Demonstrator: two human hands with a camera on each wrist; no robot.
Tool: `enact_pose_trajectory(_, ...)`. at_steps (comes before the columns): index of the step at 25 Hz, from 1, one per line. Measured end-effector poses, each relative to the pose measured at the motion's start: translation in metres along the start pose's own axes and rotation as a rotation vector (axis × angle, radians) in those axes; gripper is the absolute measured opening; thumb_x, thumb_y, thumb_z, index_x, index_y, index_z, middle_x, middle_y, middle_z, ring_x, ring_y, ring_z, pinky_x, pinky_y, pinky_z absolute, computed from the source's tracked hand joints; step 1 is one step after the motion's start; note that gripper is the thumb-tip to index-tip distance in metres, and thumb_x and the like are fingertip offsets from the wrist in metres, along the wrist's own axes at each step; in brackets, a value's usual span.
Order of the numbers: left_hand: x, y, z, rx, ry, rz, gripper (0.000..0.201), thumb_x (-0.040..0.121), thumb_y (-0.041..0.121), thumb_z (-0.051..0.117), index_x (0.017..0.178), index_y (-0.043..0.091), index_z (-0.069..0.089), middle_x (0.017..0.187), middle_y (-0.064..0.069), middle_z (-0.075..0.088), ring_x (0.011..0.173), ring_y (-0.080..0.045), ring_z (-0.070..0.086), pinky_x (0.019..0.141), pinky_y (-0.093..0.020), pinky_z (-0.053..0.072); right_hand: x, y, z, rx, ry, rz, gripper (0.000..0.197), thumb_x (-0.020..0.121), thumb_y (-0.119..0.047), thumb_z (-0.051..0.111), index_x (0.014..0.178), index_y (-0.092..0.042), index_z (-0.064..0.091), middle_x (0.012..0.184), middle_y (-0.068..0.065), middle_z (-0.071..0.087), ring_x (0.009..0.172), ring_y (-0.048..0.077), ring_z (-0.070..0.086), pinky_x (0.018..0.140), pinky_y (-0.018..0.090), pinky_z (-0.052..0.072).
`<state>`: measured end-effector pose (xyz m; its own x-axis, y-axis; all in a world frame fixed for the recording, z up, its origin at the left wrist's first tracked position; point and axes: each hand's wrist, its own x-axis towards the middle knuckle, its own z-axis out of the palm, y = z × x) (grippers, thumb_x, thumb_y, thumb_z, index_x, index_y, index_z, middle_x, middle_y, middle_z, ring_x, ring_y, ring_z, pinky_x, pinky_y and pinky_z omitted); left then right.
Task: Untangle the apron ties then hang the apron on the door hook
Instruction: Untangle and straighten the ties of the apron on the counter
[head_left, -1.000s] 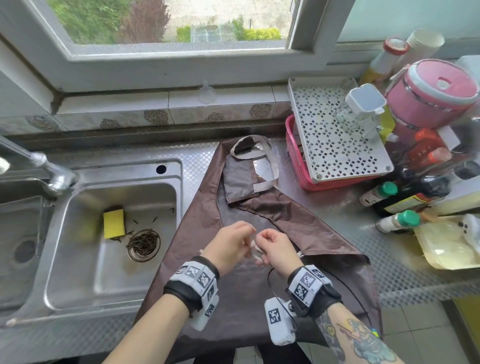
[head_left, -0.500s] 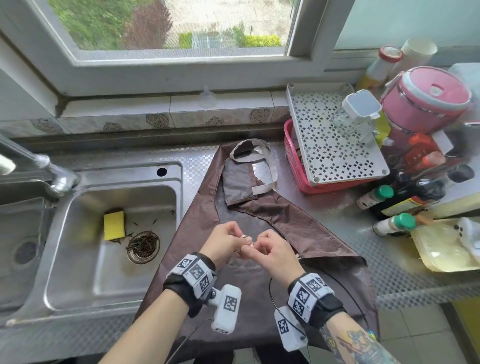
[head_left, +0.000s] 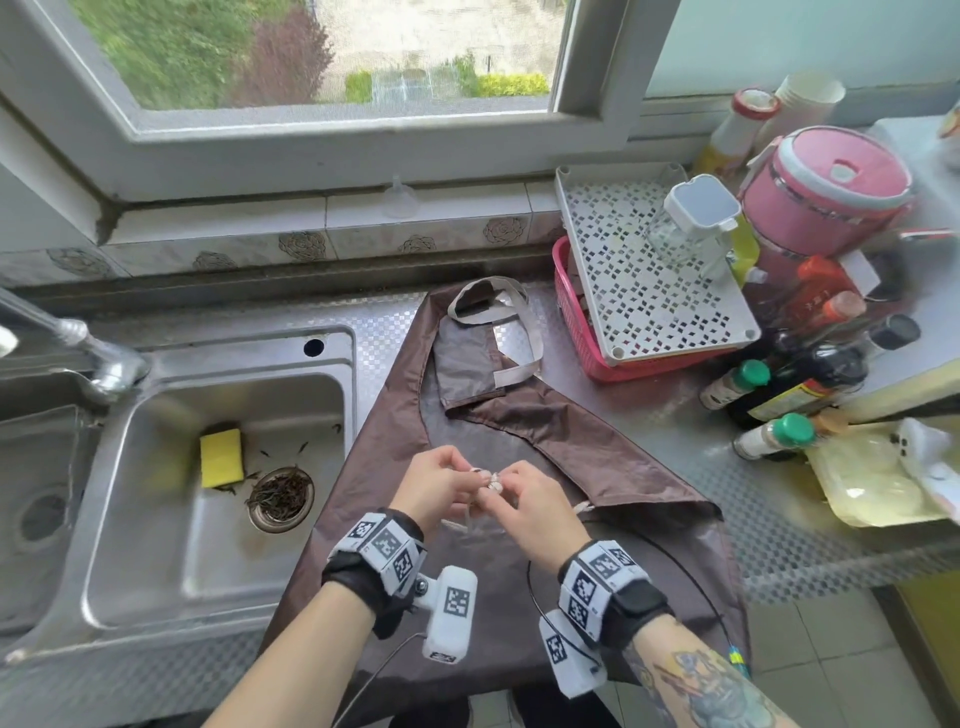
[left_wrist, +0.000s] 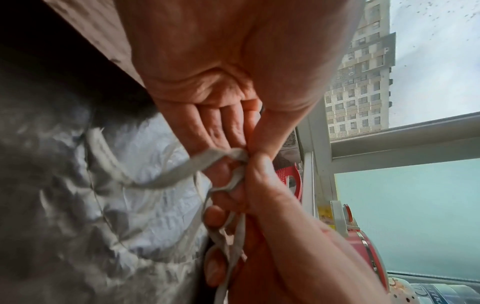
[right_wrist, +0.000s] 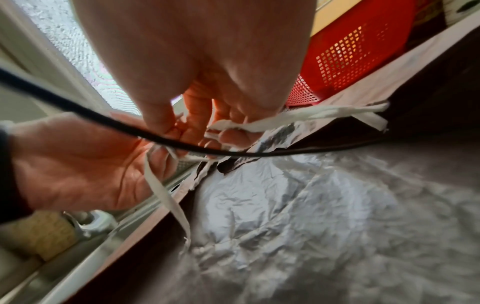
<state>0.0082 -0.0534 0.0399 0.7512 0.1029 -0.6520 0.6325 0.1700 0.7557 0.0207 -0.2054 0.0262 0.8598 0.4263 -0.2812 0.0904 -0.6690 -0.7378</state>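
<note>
Left hand (head_left: 434, 486) and right hand (head_left: 530, 512) meet above apron (head_left: 597, 467), fingertips pinching knot (head_left: 491, 480) in pale ties (left_wrist: 161, 179). Both hands curled tight round ties; loose ends trail down onto fabric. Apron spread flat on steel counter (head_left: 701, 452), lower edge hanging over front. Neck loop (head_left: 498, 322) at far end, beside pink basket (head_left: 613, 364). Sink (head_left: 218, 519) left, yellow sponge (head_left: 222, 457) inside. Bottles (head_left: 779, 436) right. Window (head_left: 332, 57) beyond.
</note>
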Motion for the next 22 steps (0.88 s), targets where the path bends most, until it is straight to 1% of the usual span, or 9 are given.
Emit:
enact_pose_trajectory(3,-0.002,0.002,0.003,0.032,-0.009,0.009,0.033,0.075,-0.009,0.066,0.062,0.011,0.043,0.062,-0.016,0.063,0.048,-0.024,0.062,0.044,-0.025,0.049,-0.006,0.002,-0.001,-0.086,-0.033,-0.024,0.033,0.094,-0.037,0.045,0.081,-0.017,0.067,0.092,-0.003,0.059,0.089,0.014,0.056,0.079,0.032,0.043)
enact_pose_trajectory(5,-0.002,0.003,0.001,0.022,0.035,-0.009,0.033,0.074,-0.011,0.065,0.061,0.011,0.044,0.065,-0.018,0.063,0.053,-0.028,0.065,0.048,-0.028,0.051,-0.009,0.008,-0.001,-0.028,-0.009,-0.009,0.035,0.092,-0.037,0.043,0.084,-0.017,0.071,0.098,-0.005,0.063,0.097,0.012,0.055,0.086,0.029,0.042)
enact_pose_trajectory(7,0.004,0.000,-0.009,-0.045,0.166,-0.043,0.032,0.076,-0.016,0.060,0.062,0.008,0.043,0.062,-0.021,0.062,0.048,-0.026,0.066,0.042,-0.026,0.049,-0.015,0.025,-0.010,0.140,0.151,0.100,0.030,0.083,-0.030,0.049,0.086,-0.013,0.073,0.099,-0.002,0.064,0.101,0.015,0.055,0.090,0.022,0.037)
enact_pose_trajectory(9,0.007,-0.007,-0.024,-0.027,0.263,-0.086,0.031,0.078,-0.018,0.055,0.062,0.006,0.043,0.060,-0.023,0.060,0.039,-0.021,0.063,0.035,-0.022,0.049,-0.023,0.045,-0.022,0.177,0.208,0.216,0.016,0.080,-0.020,0.055,0.085,-0.014,0.069,0.097,0.003,0.065,0.099,0.022,0.059,0.087,0.024,0.037)
enact_pose_trajectory(12,0.007,-0.023,-0.029,0.150,0.286,-0.071,0.029,0.078,-0.013,0.057,0.062,0.007,0.044,0.063,-0.022,0.061,0.041,-0.019,0.063,0.037,-0.025,0.052,-0.034,0.061,-0.024,-0.043,0.017,0.200,0.021,0.089,-0.023,0.056,0.084,-0.008,0.070,0.105,0.004,0.064,0.103,0.021,0.059,0.087,0.022,0.036)
enact_pose_trajectory(15,0.007,-0.032,-0.030,0.349,0.272,-0.016,0.014,0.077,0.008,0.068,0.077,0.013,0.056,0.076,-0.010,0.066,0.064,-0.023,0.068,0.058,-0.036,0.059,-0.043,0.065,-0.021,-0.161,0.031,0.082,0.026,0.082,-0.039,0.064,0.093,-0.015,0.063,0.116,-0.007,0.049,0.117,0.011,0.041,0.102,0.025,0.029)
enact_pose_trajectory(17,0.007,-0.033,-0.032,0.531,0.249,0.023,0.022,0.073,0.020,0.071,0.091,0.018,0.058,0.083,-0.002,0.067,0.079,-0.023,0.066,0.070,-0.036,0.056,-0.050,0.064,-0.024,-0.207,0.006,-0.006,0.041,0.078,-0.045,0.064,0.110,-0.020,0.057,0.122,-0.010,0.046,0.121,0.008,0.038,0.108,0.027,0.029)
enact_pose_trajectory(20,0.007,-0.032,-0.028,0.730,0.216,0.061,0.028,0.075,0.021,0.068,0.101,0.018,0.058,0.089,0.000,0.066,0.089,-0.021,0.063,0.076,-0.026,0.043,-0.092,0.060,-0.037,-0.227,-0.270,0.027,0.049,0.077,-0.047,0.057,0.122,-0.028,0.048,0.120,-0.011,0.058,0.112,0.006,0.053,0.101,0.027,0.041)
enact_pose_trajectory(22,0.007,-0.029,-0.023,0.758,0.206,0.071,0.025,0.078,0.019,0.065,0.101,0.015,0.059,0.088,0.000,0.064,0.092,-0.022,0.063,0.075,-0.024,0.038,-0.127,0.069,-0.047,-0.326,-0.496,0.136,0.034,0.079,-0.048,0.053,0.108,-0.032,0.050,0.099,-0.013,0.063,0.104,0.011,0.060,0.088,0.024,0.045)
